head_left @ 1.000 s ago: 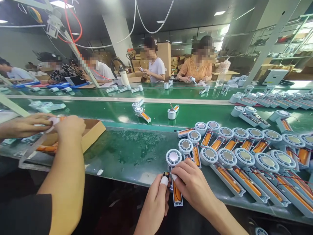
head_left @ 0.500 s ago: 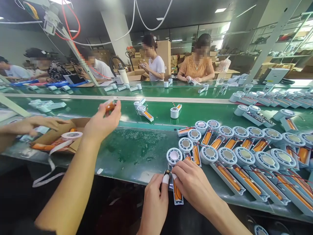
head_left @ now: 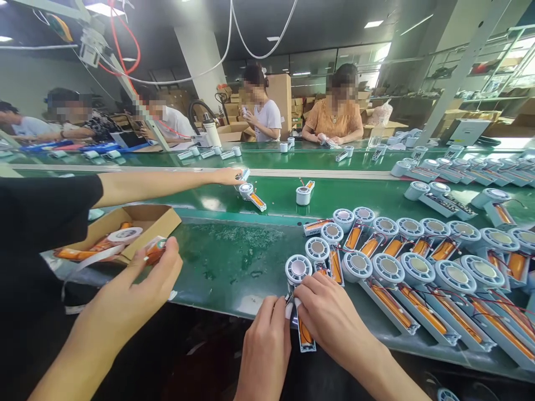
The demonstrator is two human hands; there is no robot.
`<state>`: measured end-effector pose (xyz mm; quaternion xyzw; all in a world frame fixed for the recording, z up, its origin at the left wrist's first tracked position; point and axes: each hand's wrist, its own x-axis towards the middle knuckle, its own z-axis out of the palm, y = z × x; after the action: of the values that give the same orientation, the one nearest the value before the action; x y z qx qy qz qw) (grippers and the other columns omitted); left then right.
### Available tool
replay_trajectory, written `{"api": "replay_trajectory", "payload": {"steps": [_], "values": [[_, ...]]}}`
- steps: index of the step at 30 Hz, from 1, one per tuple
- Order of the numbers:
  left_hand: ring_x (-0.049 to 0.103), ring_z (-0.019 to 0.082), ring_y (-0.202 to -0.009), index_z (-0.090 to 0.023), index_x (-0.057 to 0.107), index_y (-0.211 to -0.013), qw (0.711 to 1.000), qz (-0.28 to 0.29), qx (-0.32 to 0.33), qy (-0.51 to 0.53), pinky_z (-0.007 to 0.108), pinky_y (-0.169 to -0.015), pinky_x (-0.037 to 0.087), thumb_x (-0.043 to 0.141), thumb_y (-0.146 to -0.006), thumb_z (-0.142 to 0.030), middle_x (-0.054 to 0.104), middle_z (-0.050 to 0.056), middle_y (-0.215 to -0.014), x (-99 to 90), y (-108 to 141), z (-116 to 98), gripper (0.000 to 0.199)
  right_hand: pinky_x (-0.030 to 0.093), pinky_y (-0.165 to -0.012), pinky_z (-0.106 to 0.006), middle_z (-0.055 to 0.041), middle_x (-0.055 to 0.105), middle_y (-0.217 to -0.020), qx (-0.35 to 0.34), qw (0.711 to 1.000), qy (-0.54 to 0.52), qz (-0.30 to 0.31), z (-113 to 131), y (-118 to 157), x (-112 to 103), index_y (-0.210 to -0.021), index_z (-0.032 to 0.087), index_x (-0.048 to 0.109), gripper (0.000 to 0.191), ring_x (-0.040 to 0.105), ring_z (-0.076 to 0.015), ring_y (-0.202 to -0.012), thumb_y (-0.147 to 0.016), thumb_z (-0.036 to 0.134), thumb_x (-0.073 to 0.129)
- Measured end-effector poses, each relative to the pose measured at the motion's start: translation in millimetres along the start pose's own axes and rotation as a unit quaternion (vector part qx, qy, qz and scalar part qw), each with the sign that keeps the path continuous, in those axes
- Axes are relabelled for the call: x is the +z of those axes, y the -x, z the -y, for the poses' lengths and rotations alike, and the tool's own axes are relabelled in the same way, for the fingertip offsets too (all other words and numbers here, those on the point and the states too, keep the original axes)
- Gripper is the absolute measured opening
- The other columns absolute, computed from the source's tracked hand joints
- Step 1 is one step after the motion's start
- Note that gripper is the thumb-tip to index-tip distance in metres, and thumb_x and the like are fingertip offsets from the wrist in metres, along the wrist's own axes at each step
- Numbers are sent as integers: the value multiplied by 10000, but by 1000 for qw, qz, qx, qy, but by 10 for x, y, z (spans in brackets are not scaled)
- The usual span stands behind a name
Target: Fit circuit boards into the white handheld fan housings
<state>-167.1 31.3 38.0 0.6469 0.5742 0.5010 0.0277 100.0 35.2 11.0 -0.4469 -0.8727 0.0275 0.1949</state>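
At the bench's front edge lies a light-blue handheld fan point(head_left: 298, 269), its handle an open casing with an orange battery point(head_left: 306, 337) inside. My right hand point(head_left: 334, 314) is closed over the upper part of that handle, just below the round head. My left hand point(head_left: 267, 340) pinches a small dark circuit board point(head_left: 288, 299) beside the casing, with a white cover on a fingertip. The fingers of both hands meet there and hide most of the board and any wires.
Rows of open fans point(head_left: 418, 267) crowd the right side. On the left, a co-worker's hand point(head_left: 146, 273) holds an orange battery beside a cardboard box point(head_left: 167, 220) with a tape roll point(head_left: 124, 235). The co-worker's other hand point(head_left: 228, 176) reaches onto the green belt point(head_left: 200, 195). Several people sit opposite.
My left hand has tilted the board in against the fan casing; my right hand stays put. The co-worker's battery hand came down toward the box, and the other arm stretched across to a fan.
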Motion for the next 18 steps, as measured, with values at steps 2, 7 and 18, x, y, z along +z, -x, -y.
{"api": "replay_trajectory", "payload": {"steps": [2,7,18], "values": [[643,182,-1238,-281,704,-1025,998,54,11,-26,351,-1158,425,205,-1079,-398,715,32,-967,-199,-58,166,516,402,-730,-339,-28,631,-819,8,999,-31,10,-31,-2,2,-802,182,630,189,568,-207,-772,-903,37,561],[588,238,-1321,-310,716,-918,983,160,54,-70,358,-1156,428,248,-1049,-492,719,68,-996,-379,-284,213,519,446,-775,-336,-37,662,-926,9,990,-139,27,-151,21,-25,-1030,191,657,183,587,-210,-855,-975,83,521],[649,223,-1084,-225,619,-1247,972,228,-47,8,432,-918,566,608,-974,-361,623,90,-1311,576,294,-476,306,493,-792,-352,-55,678,-946,-39,982,-186,10,-210,60,-19,-1030,205,671,221,598,-210,-852,-991,92,485]]}}
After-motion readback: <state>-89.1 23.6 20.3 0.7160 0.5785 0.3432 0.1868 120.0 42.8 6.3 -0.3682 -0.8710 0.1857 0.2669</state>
